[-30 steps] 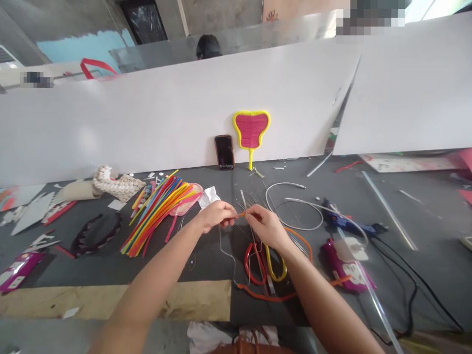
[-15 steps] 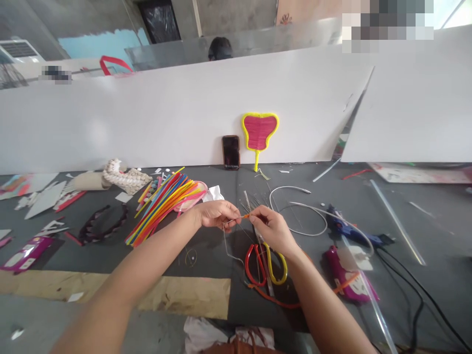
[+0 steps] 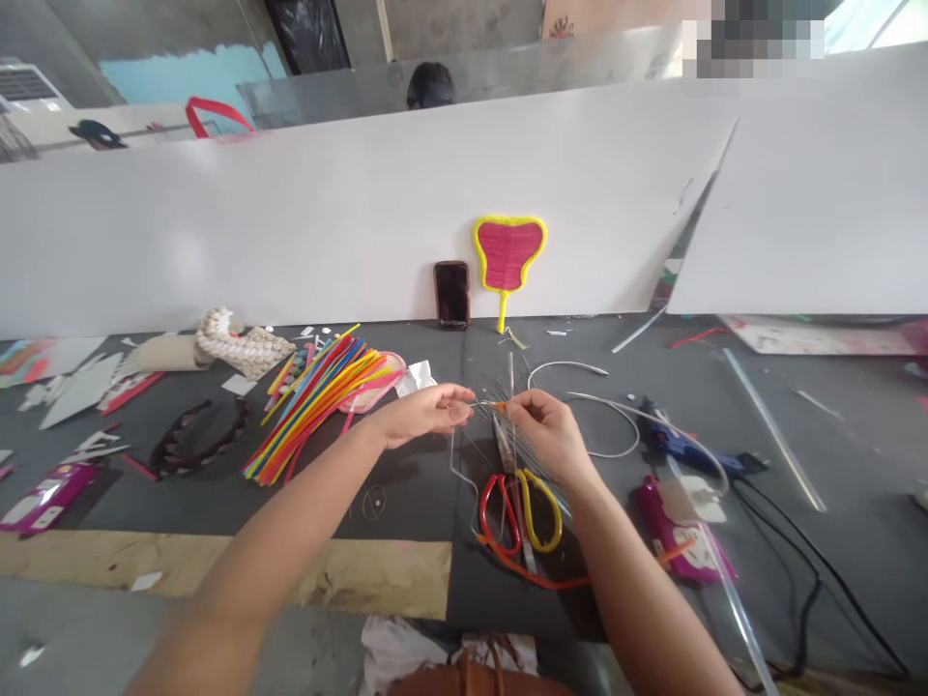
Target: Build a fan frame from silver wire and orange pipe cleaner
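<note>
My left hand (image 3: 440,411) is over the middle of the table, its fingertips pinched on a thin bent wire (image 3: 453,456). From there the wire drops to an orange-red tube (image 3: 536,582) lying in a curve near the front edge. Close by, my right hand (image 3: 542,422) is closed, with the orange tip (image 3: 497,408) of a thin piece between thumb and forefinger. A short stretch of wire spans the gap between both hands. Beneath my right hand lie scissors (image 3: 540,510) with one red and one yellow handle, beside several loose straight wires (image 3: 552,491).
A yellow-edged magenta fan (image 3: 510,253) and a phone (image 3: 452,295) lean against the white board (image 3: 326,222). Colourful strips (image 3: 319,406) and a dark headband (image 3: 199,440) lie left. Rightward are a blue glue gun (image 3: 688,449), a purple box (image 3: 652,507), black cables (image 3: 812,599) and clear glue sticks (image 3: 772,425).
My right hand has shifted slightly right and up, so the hands are a little farther apart. My left fingers have straightened somewhat. The whole view has tilted slightly.
</note>
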A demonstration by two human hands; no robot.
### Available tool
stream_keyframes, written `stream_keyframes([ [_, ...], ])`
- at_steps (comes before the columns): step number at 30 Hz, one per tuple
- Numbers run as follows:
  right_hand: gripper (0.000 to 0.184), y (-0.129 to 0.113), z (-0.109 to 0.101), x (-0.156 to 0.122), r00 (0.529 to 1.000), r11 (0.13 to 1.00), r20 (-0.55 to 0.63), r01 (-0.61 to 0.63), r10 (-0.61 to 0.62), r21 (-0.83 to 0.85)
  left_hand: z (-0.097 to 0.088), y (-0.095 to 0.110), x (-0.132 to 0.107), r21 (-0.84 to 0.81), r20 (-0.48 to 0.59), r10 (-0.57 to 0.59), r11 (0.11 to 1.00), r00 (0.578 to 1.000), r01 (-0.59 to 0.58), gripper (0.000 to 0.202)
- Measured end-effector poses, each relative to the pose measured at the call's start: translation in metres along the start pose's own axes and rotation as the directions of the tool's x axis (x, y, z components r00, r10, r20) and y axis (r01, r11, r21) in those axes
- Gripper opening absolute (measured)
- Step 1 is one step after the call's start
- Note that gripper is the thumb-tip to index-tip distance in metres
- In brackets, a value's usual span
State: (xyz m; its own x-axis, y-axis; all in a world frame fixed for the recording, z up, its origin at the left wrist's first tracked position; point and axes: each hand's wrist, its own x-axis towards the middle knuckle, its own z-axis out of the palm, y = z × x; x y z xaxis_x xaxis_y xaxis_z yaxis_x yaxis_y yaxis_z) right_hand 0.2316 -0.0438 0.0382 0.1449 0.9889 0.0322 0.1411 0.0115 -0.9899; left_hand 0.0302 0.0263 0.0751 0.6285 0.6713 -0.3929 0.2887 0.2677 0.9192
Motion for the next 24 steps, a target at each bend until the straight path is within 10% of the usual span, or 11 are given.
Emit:
stream_keyframes([
  [8,0.022,-0.002,-0.009,0.019,0.977,0.941,-0.208,0.037,0.036,0.335,0.041,-0.058,-0.023,-0.345,0.223,-0.004,0.935,0.975,0.083,0.043],
  [16,0.019,-0.029,-0.023,0.027,0.902,0.935,-0.42,0.227,-0.097,0.271,0.047,-0.059,-0.012,-0.428,-0.04,0.065,0.901,0.997,-0.075,0.03],
  [24,0.02,-0.065,-0.04,0.011,0.927,0.844,-0.358,0.278,-0.111,0.458,0.043,-0.074,-0.006,-0.53,-0.254,0.057,0.827,0.966,-0.188,0.024],
])
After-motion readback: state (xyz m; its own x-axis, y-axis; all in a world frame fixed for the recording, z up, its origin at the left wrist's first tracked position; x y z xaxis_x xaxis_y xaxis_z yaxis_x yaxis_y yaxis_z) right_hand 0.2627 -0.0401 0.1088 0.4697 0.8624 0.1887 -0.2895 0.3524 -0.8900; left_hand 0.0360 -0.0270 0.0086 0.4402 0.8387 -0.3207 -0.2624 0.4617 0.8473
